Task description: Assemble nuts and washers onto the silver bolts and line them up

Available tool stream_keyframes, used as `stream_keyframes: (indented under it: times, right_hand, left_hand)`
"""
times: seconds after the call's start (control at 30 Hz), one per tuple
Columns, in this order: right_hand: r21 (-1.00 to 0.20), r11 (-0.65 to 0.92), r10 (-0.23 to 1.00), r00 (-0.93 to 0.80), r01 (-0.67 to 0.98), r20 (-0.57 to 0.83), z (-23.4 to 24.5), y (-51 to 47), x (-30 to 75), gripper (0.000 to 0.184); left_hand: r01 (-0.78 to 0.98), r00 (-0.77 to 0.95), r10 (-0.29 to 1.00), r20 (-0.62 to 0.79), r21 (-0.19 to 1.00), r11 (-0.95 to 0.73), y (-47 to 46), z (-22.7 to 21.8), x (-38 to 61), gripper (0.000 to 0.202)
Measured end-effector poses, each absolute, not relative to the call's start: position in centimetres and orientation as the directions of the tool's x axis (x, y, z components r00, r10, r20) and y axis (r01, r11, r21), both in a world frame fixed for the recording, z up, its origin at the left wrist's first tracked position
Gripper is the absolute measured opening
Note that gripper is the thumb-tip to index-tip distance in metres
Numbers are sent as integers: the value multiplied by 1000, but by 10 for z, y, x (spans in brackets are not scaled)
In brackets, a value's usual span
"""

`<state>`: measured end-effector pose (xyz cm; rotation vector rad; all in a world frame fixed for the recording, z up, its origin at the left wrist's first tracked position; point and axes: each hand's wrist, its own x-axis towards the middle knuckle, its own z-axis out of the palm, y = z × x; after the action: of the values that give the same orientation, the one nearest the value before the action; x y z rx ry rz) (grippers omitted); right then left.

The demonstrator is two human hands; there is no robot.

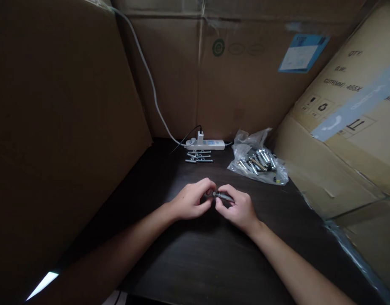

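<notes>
Over the middle of the dark table, a metal expansion bolt (225,196) lies nearly level in the fingers of my right hand (241,208), its nut end pointing left. The thumb and fingers of that hand are closed round the sleeve. My left hand (193,199) is curled at the nut end, thumb and forefinger closing about it; its fingers partly hide that end. Beyond my hands, several loose bolt parts (203,160), thin rods with nuts and rings, lie in rows. A clear plastic bag (280,176) to the right holds several more expansion bolts (263,159).
A white power strip (215,145) with a plugged-in adapter (200,137) sits at the table's back edge. Its pale cable (147,67) runs up to the left. Cardboard boxes wall in the left (61,106), back (245,89) and right (337,152).
</notes>
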<state>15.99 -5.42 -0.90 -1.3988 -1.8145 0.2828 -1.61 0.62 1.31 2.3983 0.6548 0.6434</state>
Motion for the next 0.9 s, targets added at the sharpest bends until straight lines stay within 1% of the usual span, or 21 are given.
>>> stream_keyframes:
  times: [0.13, 0.27, 0.4, 0.47, 0.53, 0.6, 0.67, 0.73, 0.8, 0.83, 0.9]
  right_hand:
    - [-613, 376, 882, -65, 695, 467, -8, -54, 160, 11]
    - [-614, 404, 876, -93, 678, 474, -7, -55, 159, 11]
    - [-609, 429, 870, -126, 667, 476, -7, -55, 159, 10]
    - [-608, 438, 870, -141, 662, 472, -8, -54, 159, 10]
    - [-605, 445, 868, -153, 660, 472, -9, -54, 159, 10]
    - [-598, 450, 865, -159, 663, 475, -9, -53, 159, 10]
    - [-597, 449, 867, -161, 665, 472, -10, -53, 158, 10]
    - [-608, 434, 876, -154, 665, 456, -10, -53, 158, 10]
    - [-633, 400, 893, -129, 662, 430, -11, -53, 158, 10]
    - [-653, 380, 903, -110, 655, 415, -11, -53, 158, 11]
    - [-701, 338, 921, -69, 627, 383, -13, -53, 158, 12]
  left_hand:
    - [310, 757, 586, 288, 631, -711, 5, 14, -16, 15]
    - [339, 756, 602, 255, 634, -695, 4, 14, -16, 15]
    - [335, 765, 587, 264, 615, -714, 7, 8, -15, 12]
    - [329, 771, 573, 277, 596, -732, 10, 4, -15, 17]
    - [344, 774, 568, 280, 567, -748, 12, 1, -14, 25]
    - [366, 781, 568, 259, 548, -753, 13, -1, -13, 33]
    - [377, 788, 572, 229, 556, -741, 13, 0, -14, 37]
    - [373, 773, 593, 226, 595, -712, 11, 4, -15, 34]
    - [357, 732, 629, 262, 639, -682, 9, 8, -17, 25]
    - [347, 717, 639, 280, 652, -675, 8, 11, -18, 21]
    - [335, 720, 630, 291, 649, -683, 6, 15, -20, 21]
